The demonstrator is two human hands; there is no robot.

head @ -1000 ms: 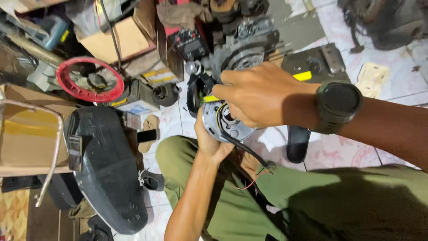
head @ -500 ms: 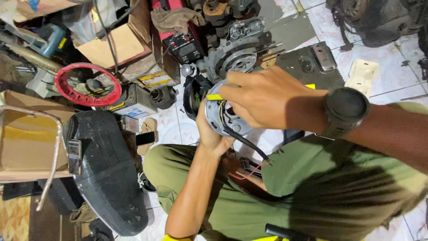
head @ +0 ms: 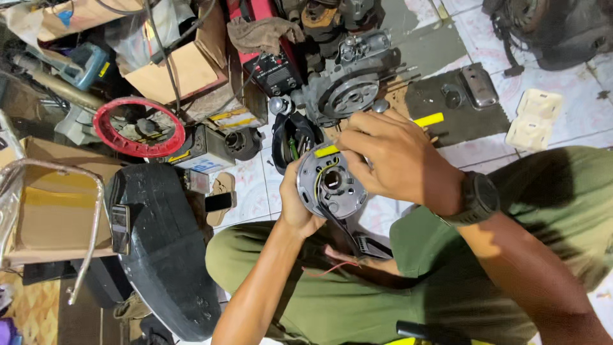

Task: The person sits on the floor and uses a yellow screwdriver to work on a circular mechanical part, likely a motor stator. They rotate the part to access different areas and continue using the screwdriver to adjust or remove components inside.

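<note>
Left hand (head: 297,207): cups stator plate (head: 331,182) from 8 o'clock, gripping its rim.
Right hand (head: 396,156): on plate's 2 o'clock edge, fingers pinching yellow-handled tool (head: 429,119).
Plate: between both hands, above lap, just below engine (head: 348,89).
Look: round grey metal, centre hole, yellow and black wires.
Boxes: cardboard box (head: 172,73) at 10 o'clock, contents unclear.
Ring (head: 137,126): red, at 9 o'clock.
</note>
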